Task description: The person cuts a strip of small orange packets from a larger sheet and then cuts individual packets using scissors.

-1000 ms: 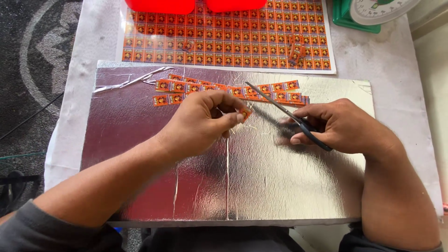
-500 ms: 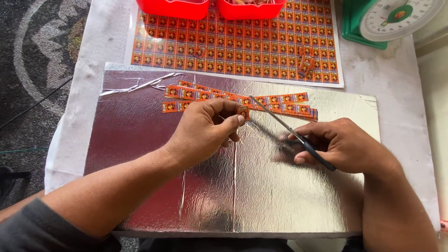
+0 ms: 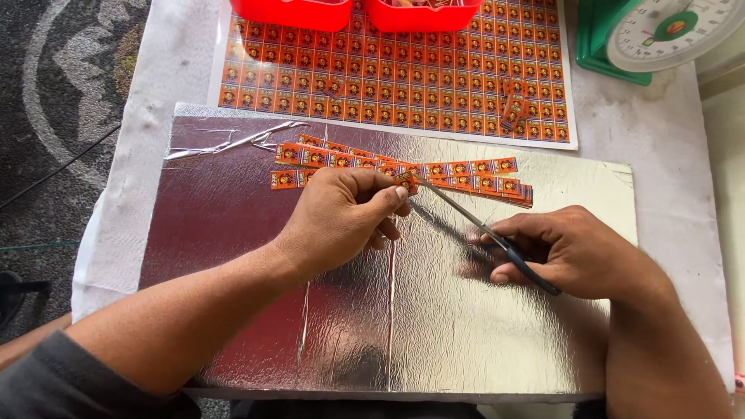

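My left hand [image 3: 341, 217] pinches the end of a narrow orange label strip [image 3: 406, 181] over a shiny silver foil sheet [image 3: 233, 256]. My right hand [image 3: 570, 252] grips black-handled scissors [image 3: 481, 226], whose blades point up-left and meet the strip right at my left fingertips. More cut orange strips [image 3: 466, 174] lie in a loose pile on the foil just beyond both hands.
A large uncut sheet of orange labels [image 3: 396, 74] lies behind the foil, with a few loose cut labels [image 3: 512, 112] on it. Two red trays [image 3: 349, 12] stand at the far edge. A green dial scale [image 3: 660, 35] sits far right. Patterned carpet [image 3: 54, 93] lies left.
The view has tilted so everything sits lower in frame. My hands stay together at the strip, with the scissor tips closer to my left fingertips.
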